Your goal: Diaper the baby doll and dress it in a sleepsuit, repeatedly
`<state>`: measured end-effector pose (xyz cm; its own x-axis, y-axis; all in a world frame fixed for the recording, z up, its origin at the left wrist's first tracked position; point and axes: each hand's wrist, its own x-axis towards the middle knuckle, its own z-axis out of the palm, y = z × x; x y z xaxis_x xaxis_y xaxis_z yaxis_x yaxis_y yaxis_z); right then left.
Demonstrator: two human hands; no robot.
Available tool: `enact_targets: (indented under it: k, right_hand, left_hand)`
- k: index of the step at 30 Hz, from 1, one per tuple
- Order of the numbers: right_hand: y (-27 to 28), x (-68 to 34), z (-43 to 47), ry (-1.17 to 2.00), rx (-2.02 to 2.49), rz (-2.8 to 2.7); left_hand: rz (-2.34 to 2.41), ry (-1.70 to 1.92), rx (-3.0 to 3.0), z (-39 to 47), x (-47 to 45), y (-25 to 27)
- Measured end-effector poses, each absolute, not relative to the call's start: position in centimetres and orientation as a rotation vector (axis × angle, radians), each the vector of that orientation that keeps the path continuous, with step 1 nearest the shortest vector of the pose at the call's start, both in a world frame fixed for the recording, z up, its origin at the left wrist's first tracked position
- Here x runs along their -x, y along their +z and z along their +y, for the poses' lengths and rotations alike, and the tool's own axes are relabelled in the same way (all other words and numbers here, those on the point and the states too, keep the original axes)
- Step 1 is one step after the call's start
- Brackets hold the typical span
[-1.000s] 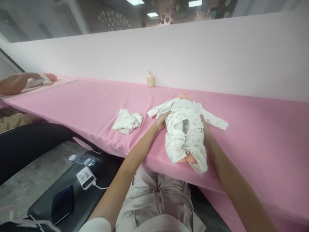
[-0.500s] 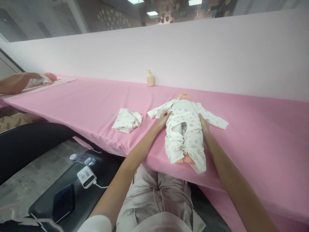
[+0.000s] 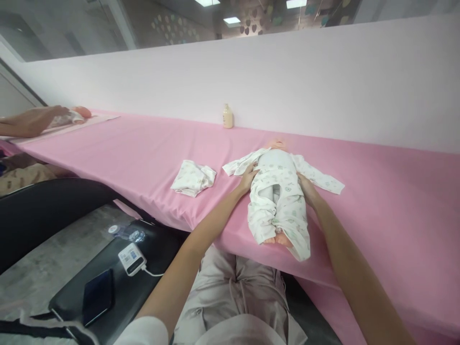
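A baby doll (image 3: 278, 144) lies on its back on the pink-covered table, feet toward me. White printed baby pants (image 3: 293, 203) cover its legs up to the waist, and one pant leg reaches past the foot. The doll's long-sleeved white top (image 3: 318, 178) has its sleeves spread out to both sides. At the waistband's left side, my left hand (image 3: 248, 178) is closed on the edge of the pants. My right hand (image 3: 308, 189) grips the opposite side of the waistband, its fingers partly hidden against the doll.
Folded printed baby clothing (image 3: 193, 178) lies left of the doll. A cream pump bottle (image 3: 227, 117) stands by the wall. On a black chair (image 3: 151, 251) are a phone (image 3: 97, 296), a white cabled device (image 3: 132, 259) and a clear bottle (image 3: 125, 233). Another person's arm (image 3: 32, 121) reaches over a second doll (image 3: 82, 112).
The view has shifted slightly, so everything sits a little farther right. Both hands stay at the sides of the waistband, and the pants look nearly the same.
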<state>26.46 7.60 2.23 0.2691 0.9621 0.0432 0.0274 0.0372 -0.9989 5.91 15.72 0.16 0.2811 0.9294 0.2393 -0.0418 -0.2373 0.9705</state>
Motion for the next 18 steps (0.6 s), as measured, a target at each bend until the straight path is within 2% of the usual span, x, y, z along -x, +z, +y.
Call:
enact_targets:
  k: [3,7,9,13,18]
  right_hand:
    - [2.4,-26.6,7.7,1.074,1.319,-0.935]
    - [1.6,-27.6,8.2,0.688,1.481,-0.722]
    - [1.3,-28.2,8.6,0.659,1.485,-0.705]
    - [1.6,-28.6,8.4,0.785,1.517,-0.899]
    - [2.9,-28.3,6.6,0.606,1.700,-1.175]
  left_hand:
    - [0.853,1.195,-1.509,16.4,-6.0,-0.4]
    - [0.856,1.248,-1.545,17.1,-5.9,-1.0]
    - [0.811,1.235,-1.493,17.1,-5.8,-0.8]
    - [0.672,1.194,-1.348,16.9,-5.0,0.7]
    - [0.691,1.171,-1.553,16.9,-4.2,1.8]
